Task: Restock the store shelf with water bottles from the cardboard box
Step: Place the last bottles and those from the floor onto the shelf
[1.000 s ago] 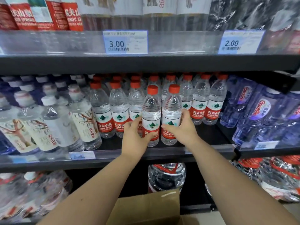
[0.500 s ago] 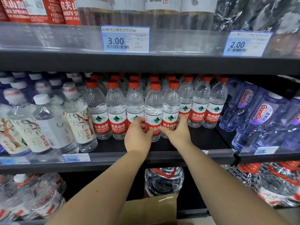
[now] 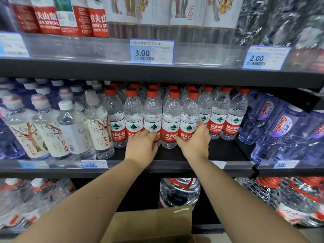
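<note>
Reaching up to the middle shelf (image 3: 175,165), both bare arms stretch in from the bottom of the view. The left hand (image 3: 142,146) curls around the low part of a red-capped bottle (image 3: 152,113) near the middle of the row. The right hand (image 3: 194,142) wraps around the next-but-one bottle (image 3: 190,113), the one at 3 o'clock from it. Between those two stands one more red-capped bottle (image 3: 171,118), touching both. All three stand upright on the shelf, in line with the front row of red caps.

More red-label bottles (image 3: 219,111) fill the row toward 3 o'clock, and more stand behind. At 9 o'clock from the hands are white-capped bottles (image 3: 98,127) with a tree picture on them. Far off at 3 o'clock, blue-tinted bottles (image 3: 284,123) lean on their own shelf.

At 12 o'clock, on the shelf edge above, a price tag (image 3: 151,52) reads 3.00. Another tag (image 3: 264,57) at about 1 o'clock reads 2.00.

At 6 o'clock, between the two forearms, the brown cardboard box (image 3: 150,225) shows an open flap. What is inside it is hidden. Just above the flap, on the bottom shelf, sits a big clear water jug (image 3: 178,192) with a red handle. Blurry wrapped packs (image 3: 298,200) sit at 4 o'clock.
</note>
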`<state>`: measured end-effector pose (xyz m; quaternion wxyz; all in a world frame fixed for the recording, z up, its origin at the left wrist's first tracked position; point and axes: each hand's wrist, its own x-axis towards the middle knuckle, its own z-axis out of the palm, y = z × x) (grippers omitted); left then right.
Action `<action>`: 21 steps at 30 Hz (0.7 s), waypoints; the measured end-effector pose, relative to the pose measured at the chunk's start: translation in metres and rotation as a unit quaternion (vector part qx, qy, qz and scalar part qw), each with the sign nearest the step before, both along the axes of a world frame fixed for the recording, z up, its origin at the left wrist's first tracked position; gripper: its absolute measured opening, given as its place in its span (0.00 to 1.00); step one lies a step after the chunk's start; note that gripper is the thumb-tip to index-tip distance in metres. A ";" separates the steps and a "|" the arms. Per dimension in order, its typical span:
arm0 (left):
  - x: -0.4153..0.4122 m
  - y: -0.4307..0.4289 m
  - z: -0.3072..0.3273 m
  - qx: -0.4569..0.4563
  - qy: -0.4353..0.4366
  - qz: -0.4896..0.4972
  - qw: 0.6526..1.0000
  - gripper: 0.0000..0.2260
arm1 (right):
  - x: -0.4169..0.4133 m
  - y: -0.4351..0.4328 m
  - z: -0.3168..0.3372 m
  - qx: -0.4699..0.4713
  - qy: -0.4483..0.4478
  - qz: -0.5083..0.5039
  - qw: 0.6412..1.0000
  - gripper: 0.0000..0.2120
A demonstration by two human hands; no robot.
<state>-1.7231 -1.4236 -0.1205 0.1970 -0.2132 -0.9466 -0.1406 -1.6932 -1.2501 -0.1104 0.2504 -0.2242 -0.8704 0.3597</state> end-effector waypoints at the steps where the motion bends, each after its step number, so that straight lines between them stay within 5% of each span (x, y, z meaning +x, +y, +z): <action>1: 0.002 -0.006 0.006 -0.023 -0.001 0.001 1.000 0.13 | 0.010 -0.003 0.005 0.043 0.010 0.021 0.999 0.38; 4: 0.019 -0.023 0.028 -0.037 -0.007 -0.014 0.999 0.13 | 0.043 -0.018 0.021 0.164 -0.028 0.158 0.973 0.25; 9: 0.082 -0.070 0.060 -0.084 -0.044 0.022 0.995 0.16 | 0.101 -0.076 0.044 0.347 -0.076 0.295 0.887 0.22; 16: 0.175 -0.213 0.034 -0.084 -0.033 0.113 0.989 0.16 | 0.167 -0.207 0.017 0.398 -0.058 0.386 0.830 0.21; 21: 0.229 -0.342 -0.019 -0.061 -0.104 0.211 0.970 0.16 | 0.187 -0.308 -0.029 0.397 -0.082 0.476 0.780 0.19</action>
